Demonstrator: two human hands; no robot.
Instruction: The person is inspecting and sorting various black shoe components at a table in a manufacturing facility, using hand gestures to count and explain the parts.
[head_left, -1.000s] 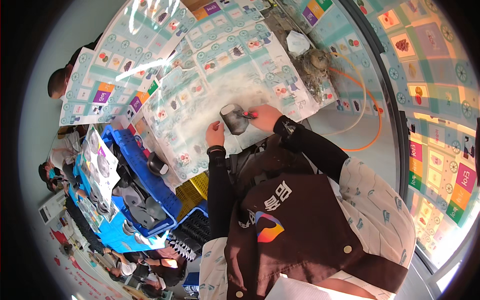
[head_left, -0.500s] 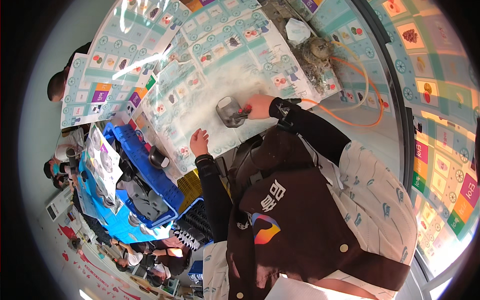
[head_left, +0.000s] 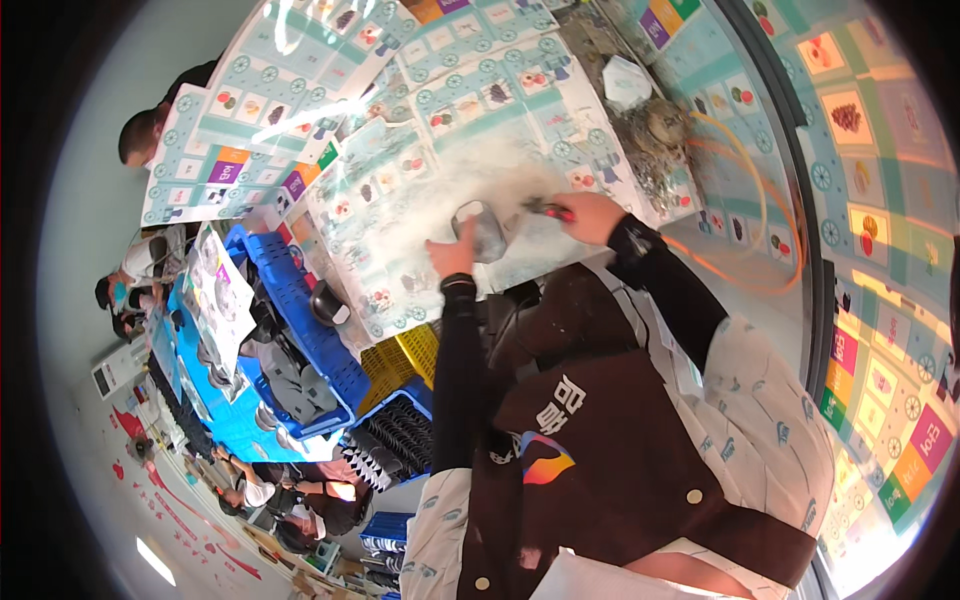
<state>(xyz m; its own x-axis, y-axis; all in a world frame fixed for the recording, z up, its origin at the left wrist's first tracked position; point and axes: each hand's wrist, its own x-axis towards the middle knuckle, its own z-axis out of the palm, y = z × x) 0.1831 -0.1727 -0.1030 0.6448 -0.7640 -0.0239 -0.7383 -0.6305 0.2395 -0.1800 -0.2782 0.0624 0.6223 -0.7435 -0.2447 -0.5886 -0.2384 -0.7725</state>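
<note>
Compared with the frame half a second earlier, the left hand (head_left: 450, 258) had been brought across from nearer the near left corner of the rectangular table covered in teal-and-white printed sheets (head_left: 388, 246), and its fingers were now laid against the left side of a grey, rounded, cup-like part (head_left: 486, 238); in that frame the two had been apart. A slim red-and-black hand tool (head_left: 549, 209), previously seen overlapping the part, had been drawn off toward the right edge, so that a dusty gap was left between them. The tool was grasped in the right hand (head_left: 596, 217), whose fingers were closed round it though blurred. Whether the left fingers were curled round the part or merely rested on it could not be told. The part was seen at the table's front portion, closer to the near edge than to the far one, between the near left and near right corners. Its body was dull grey and unevenly shaded, and a paler band was shown round its far end. Its long axis was set roughly square to the near edge, with the pale end pointed toward the far edge. Around it the sheets were clouded by whitish powder (head_left: 470, 180).
</note>
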